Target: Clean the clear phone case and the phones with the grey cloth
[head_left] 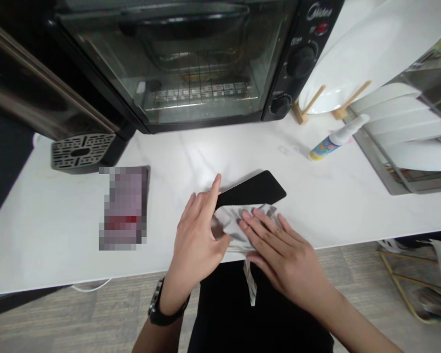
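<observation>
A flat black slab (252,189), which looks like a phone, lies slanted on the white counter near its front edge. A thin grey cloth (238,213) covers its near part. My left hand (196,228) braces the slab's left end, with the index finger stretched along the far side and the thumb bent at the near side. My right hand (282,250) presses the cloth down from above, its fingers long and nearly flat, its thumb low by the counter edge. The slab's left end and near part are hidden under hand and cloth. A narrow grey strip (250,284) hangs below the counter edge.
A black toaster oven (206,125) stands behind, with a slotted drip tray (83,152) to its left. A blurred-out rectangular item (127,206) lies left of my hands. At right are a spray bottle (329,145), white plates on a wooden stand (299,115) and a dish rack (397,189).
</observation>
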Available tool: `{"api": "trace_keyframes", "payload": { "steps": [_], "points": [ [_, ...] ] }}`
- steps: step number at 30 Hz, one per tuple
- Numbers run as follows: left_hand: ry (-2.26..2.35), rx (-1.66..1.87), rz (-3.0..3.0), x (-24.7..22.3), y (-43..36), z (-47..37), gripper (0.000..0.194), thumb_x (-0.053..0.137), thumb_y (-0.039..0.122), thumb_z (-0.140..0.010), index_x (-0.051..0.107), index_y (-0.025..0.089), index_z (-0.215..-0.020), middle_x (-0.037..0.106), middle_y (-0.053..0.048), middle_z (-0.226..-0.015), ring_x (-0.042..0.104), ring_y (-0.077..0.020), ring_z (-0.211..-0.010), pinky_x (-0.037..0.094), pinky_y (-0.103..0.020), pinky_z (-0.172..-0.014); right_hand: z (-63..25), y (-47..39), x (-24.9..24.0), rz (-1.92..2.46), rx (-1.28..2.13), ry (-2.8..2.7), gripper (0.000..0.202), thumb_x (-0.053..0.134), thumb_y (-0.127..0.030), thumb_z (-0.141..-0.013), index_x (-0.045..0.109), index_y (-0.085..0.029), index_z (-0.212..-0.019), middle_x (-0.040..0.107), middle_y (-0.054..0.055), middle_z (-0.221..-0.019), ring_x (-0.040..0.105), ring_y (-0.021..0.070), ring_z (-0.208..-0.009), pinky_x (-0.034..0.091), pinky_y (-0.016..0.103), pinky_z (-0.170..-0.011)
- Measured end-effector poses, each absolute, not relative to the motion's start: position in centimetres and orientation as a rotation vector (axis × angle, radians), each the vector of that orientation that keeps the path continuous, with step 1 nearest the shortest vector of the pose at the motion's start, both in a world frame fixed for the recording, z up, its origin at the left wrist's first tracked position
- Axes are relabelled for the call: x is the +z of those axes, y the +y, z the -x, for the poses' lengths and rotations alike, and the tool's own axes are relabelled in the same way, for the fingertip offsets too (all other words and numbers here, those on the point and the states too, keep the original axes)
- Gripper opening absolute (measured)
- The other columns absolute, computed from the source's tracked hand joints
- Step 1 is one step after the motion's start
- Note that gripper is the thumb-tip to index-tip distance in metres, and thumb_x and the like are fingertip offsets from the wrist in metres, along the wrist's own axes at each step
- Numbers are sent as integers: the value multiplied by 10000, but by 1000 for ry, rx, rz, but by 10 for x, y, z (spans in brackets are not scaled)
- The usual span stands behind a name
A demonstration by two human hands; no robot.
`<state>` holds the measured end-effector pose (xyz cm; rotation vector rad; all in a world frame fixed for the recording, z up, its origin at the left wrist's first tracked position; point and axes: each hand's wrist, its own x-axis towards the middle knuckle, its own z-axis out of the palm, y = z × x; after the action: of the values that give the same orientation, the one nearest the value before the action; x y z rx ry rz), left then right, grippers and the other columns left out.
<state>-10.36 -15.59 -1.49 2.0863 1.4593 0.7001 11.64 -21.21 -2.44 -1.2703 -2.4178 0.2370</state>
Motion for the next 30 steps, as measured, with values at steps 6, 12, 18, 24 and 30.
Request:
{"api": "trace_keyframes", "payload": {
  "steps": [6, 12, 18, 24, 30],
  "points": [
    [1535, 754, -2005, -15, -154, 105, 966, 772, 374, -947, 216, 361, -1737, 602, -70, -1437, 613, -265, -1357, 512, -403, -1155, -136, -200, -33, 1418, 147, -2218, 836, 574, -177, -1055, 157, -423, -1737, 543, 26, -1624, 582, 310, -1473, 589, 646, -1161],
    [1492, 772, -2028, -14, -161, 106, 1009, 793, 362, -946, 173, 394, -1741, 598, -73, -1439, 604, -270, -1373, 514, -411, -1155, -138, -200, -30, 1458, 391, -1793, 387, 595, -225, -1034, 765, -391, -1340, 809, 11, -1289, 785, 329, -1198, 682, 578, -1027],
    [1523, 704, -2086, -16, -164, 106, 1043, 787, 368, -949, 121, 364, -1752, 609, -92, -1426, 625, -285, -1329, 527, -440, -1139, -147, -185, -21, 1517, 304, -972, 394, 726, -423, -987, 687, -209, -658, 621, -24, -556, 648, 181, -537, 532, 302, -537],
    [1468, 723, -2096, -17, -163, 108, 1053, 774, 382, -958, 87, 337, -1755, 606, -109, -1466, 598, -287, -1393, 504, -443, -1187, -114, -168, -17, 1461, 191, -1980, 337, 546, -306, -1095, 759, -146, -1302, 780, 154, -1355, 715, 349, -1329, 546, 586, -1170],
    [1536, 660, -2125, -18, -164, 108, 1065, 765, 430, -955, 75, 328, -1760, 627, -141, -1430, 662, -341, -1289, 588, -473, -1059, -106, -165, -12, 1145, 180, -2503, 558, 514, -540, -1091, 573, -245, -1561, 568, 59, -1621, 536, 280, -1529, 437, 532, -1309]
  ]
}}
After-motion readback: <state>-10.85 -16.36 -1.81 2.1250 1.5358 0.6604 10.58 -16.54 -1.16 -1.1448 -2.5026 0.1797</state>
